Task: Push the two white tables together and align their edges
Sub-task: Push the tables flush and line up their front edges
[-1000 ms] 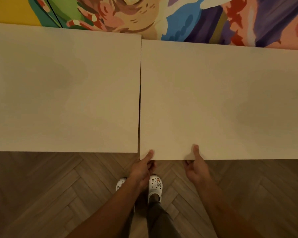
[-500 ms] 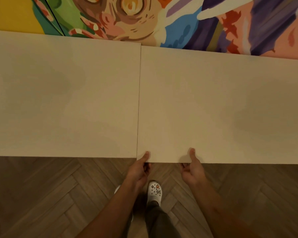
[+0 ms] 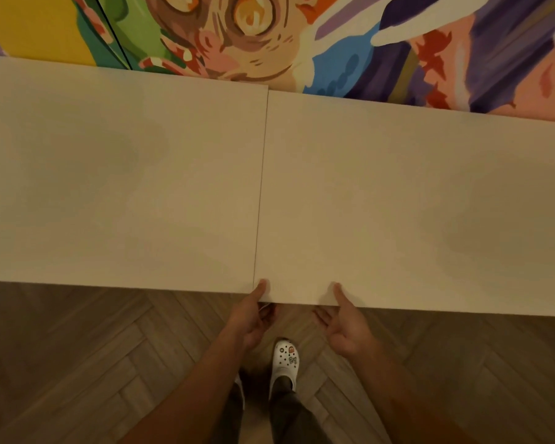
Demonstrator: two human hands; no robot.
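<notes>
At 6 o'clock in the head view, my left hand (image 3: 249, 315) and right hand (image 3: 346, 325) each grip the near edge of the right bench (image 3: 414, 203), thumbs on top, fingers underneath. Left bench (image 3: 119, 177) lies at 9 o'clock. Count: two benches, two hands. Sides meet along a hairline seam (image 3: 261, 187). Judged nearly done; the right bench's near edge sits slightly nearer me, so final squaring remains.

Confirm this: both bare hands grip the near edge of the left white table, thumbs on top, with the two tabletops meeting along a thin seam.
Not quite. In the head view the left hand and right hand grip the near edge of the right white table, not the left white table. Thumbs on top and the thin seam are correct.
</notes>
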